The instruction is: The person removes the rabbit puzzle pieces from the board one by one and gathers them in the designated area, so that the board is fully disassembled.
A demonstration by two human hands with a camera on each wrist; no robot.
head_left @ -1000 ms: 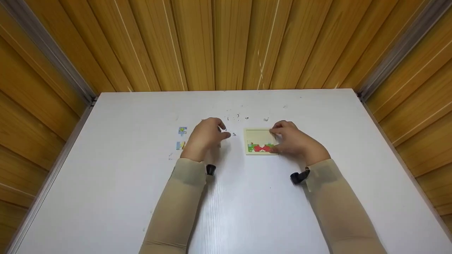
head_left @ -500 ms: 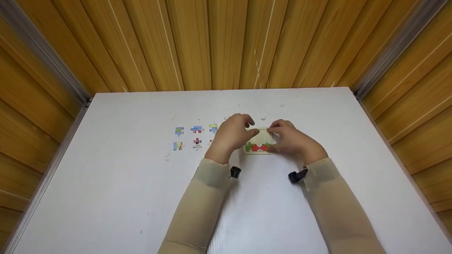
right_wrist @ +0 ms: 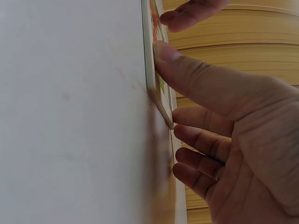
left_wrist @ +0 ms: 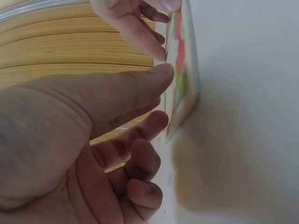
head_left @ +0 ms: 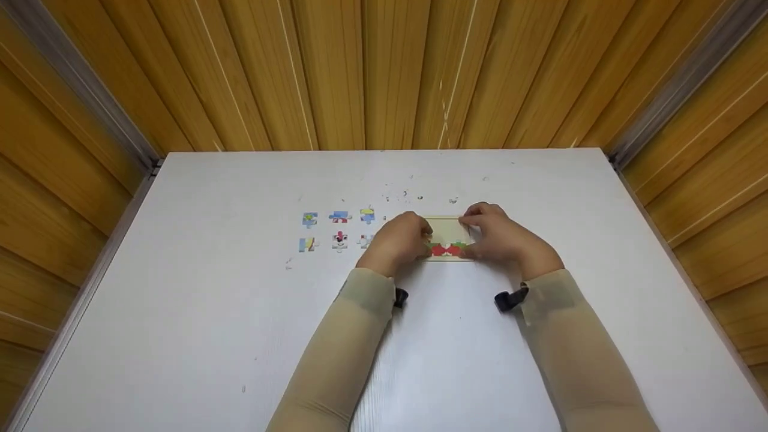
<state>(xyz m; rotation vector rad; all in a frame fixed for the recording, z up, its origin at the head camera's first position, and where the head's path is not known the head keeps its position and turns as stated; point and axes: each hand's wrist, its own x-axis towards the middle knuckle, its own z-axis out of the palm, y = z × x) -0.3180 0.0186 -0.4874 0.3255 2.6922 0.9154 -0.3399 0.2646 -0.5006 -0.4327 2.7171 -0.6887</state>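
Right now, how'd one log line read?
left grip: at left side of puzzle tray; right grip: on its right side; inserted jigsaw pieces: near edge; loose jigsaw pieces: farther left

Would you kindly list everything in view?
Square puzzle tray: one, cream, between the hands
Fitted puzzle pieces: count unclear, red and green, along tray's near side
Loose printed jigsaw pieces: at least six, multicoloured, left of tray
Rectangular tabletop: one, white, under the tray
Small specks: several, dark, beyond the tray
Wood-patterned panel walls: three, yellow-brown, back and sides
Metal frame strips: at least two, grey, back corners
Wrist devices: two, black, inner wrists
Cloth sleeves: two, beige, both arms
Left hand: one, bare, tray's left side
Right hand: one, bare, tray's right side
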